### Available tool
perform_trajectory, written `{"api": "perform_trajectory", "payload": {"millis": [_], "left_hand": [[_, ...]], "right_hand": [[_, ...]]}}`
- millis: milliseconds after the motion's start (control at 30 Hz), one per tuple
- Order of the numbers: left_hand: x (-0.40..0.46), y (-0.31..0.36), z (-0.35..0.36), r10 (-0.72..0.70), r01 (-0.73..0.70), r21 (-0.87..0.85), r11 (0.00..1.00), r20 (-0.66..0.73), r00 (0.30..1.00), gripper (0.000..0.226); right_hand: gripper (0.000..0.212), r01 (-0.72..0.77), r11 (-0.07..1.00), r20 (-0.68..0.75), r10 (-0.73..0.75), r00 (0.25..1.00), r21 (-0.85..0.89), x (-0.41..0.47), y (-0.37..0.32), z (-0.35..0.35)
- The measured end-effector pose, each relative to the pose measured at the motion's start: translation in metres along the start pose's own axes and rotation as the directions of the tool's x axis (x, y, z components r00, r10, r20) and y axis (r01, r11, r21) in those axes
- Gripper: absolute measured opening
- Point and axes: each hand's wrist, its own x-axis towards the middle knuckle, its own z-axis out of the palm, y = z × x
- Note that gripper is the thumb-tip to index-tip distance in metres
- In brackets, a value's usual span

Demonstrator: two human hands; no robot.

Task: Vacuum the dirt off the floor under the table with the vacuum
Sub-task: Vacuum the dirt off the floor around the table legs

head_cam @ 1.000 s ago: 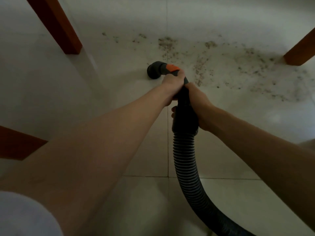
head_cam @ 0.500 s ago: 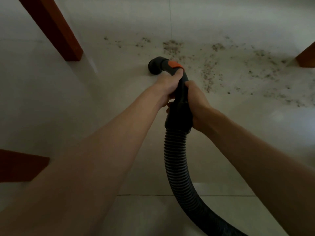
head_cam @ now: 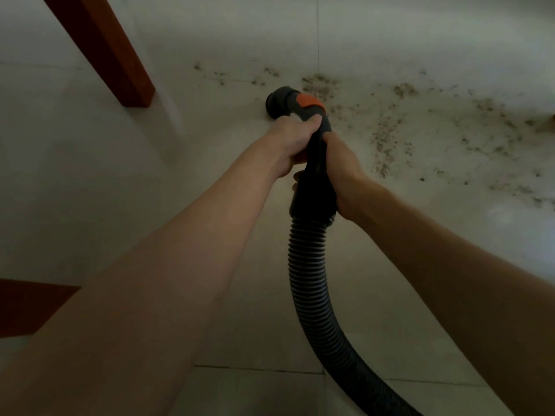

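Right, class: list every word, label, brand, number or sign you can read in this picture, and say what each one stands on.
None: no readable text shows anywhere.
The orange patch on the vacuum nozzle: plain, no lettering visible.
The black handle, gripped by the left hand and the right hand: no marking visible.
The hose, the table leg and the floor tiles: no text.

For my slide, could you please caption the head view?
Both hands grip the vacuum hose beside scattered dirt.
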Motion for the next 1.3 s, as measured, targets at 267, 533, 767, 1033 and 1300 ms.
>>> {"api": "perform_trajectory", "payload": {"millis": [267,533,767,1033,1300], "left_hand": [[-0.008,-0.007,-0.01,-0.065,0.061,0.07,0.996,0.044,0.997,0.05],[-0.043,-0.013,-0.031,-0.212,0.209,0.211,0.955,-0.008,0.977,0.041],[-0.088,-0.008,-0.025,-0.241,0.217,0.241,0.946,0.071,0.968,0.042],[-0.113,-0.014,-0.013,-0.302,0.268,0.278,0.922,0.086,0.949,0.041],[-0.127,-0.007,0.019,-0.293,0.278,0.401,0.873,-0.025,0.956,0.049]], "right_hand": [[0.034,0.031,0.994,0.041,-0.027,0.999,-0.107,-0.023,0.016,0.008],[0.046,0.04,0.977,0.126,-0.013,0.992,-0.209,-0.073,0.041,0.021],[0.035,0.019,0.995,0.146,-0.004,0.989,-0.103,-0.109,0.051,0.012],[0.048,-0.173,0.984,0.258,0.156,0.953,0.045,-0.137,0.053,0.0],[0.048,-0.2,0.973,0.227,0.169,0.959,0.117,-0.139,0.045,-0.016]]}}
